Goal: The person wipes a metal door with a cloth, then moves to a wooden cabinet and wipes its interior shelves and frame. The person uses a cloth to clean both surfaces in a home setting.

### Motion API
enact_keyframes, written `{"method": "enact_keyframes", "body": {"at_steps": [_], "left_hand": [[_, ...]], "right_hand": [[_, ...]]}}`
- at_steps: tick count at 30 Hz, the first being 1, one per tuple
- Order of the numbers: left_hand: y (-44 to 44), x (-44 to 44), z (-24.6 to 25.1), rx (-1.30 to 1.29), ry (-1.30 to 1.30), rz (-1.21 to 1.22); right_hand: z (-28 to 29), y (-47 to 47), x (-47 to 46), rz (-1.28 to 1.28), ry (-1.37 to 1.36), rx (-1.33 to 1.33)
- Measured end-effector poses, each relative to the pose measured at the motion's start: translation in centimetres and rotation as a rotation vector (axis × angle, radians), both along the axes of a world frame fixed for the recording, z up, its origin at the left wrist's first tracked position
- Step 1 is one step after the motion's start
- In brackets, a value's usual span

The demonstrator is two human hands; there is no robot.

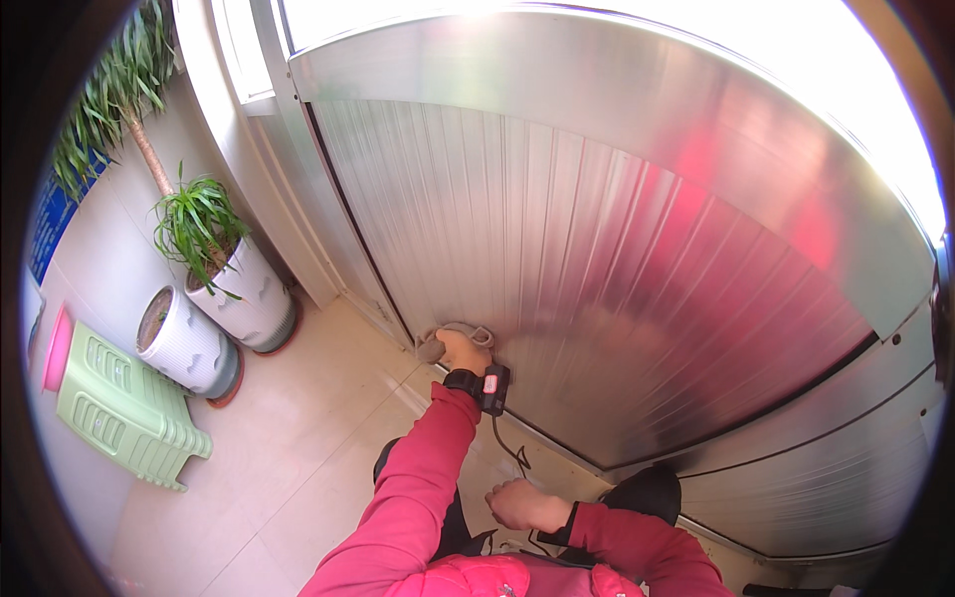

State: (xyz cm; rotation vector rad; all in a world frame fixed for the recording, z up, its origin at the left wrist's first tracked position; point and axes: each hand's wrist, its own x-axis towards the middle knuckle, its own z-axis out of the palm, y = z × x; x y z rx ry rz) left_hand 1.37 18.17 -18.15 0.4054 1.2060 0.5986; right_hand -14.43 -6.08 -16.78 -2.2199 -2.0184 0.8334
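Observation:
My left hand (pixel 465 352) presses a grey-brown cloth (pixel 429 349) against the lower part of a ribbed metal door panel (pixel 515 224), close to its bottom left corner. Part of the cloth bunches out beyond the fingers on both sides. On that wrist sits a black strap with a small black device (pixel 495 389), from which a thin dark cable (pixel 507 445) runs down. My right hand (pixel 522 504) is held low before my body, its fingers curled in, with no object visible in it. The cable passes behind this hand.
At left, a potted plant (pixel 201 216) with long leaves stands beside a second white pot (pixel 186 343). Nearer are stacked green plastic stools (pixel 123 407) and a pink basin (pixel 57 349). My dark-clad knee (pixel 645 492) is close to the panel's bottom edge. Tiles (pixel 298 448) cover the floor.

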Motion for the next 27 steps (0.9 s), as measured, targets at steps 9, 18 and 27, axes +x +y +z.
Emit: {"method": "enact_keyframes", "body": {"at_steps": [9,18,27], "left_hand": [[-2.6,0.3,5.8,0.184,-0.109,0.176],[-4.1,-0.9,11.7,0.506,-0.169,0.110],[-6.7,-1.1,16.9,1.029,-0.182,0.148]], "right_hand": [[-0.2,-0.1,0.0,0.005,-0.016,0.032],[-0.3,-0.1,-0.2,0.009,-0.019,0.042],[-0.8,0.0,-0.4,0.021,-0.022,0.027]]}}
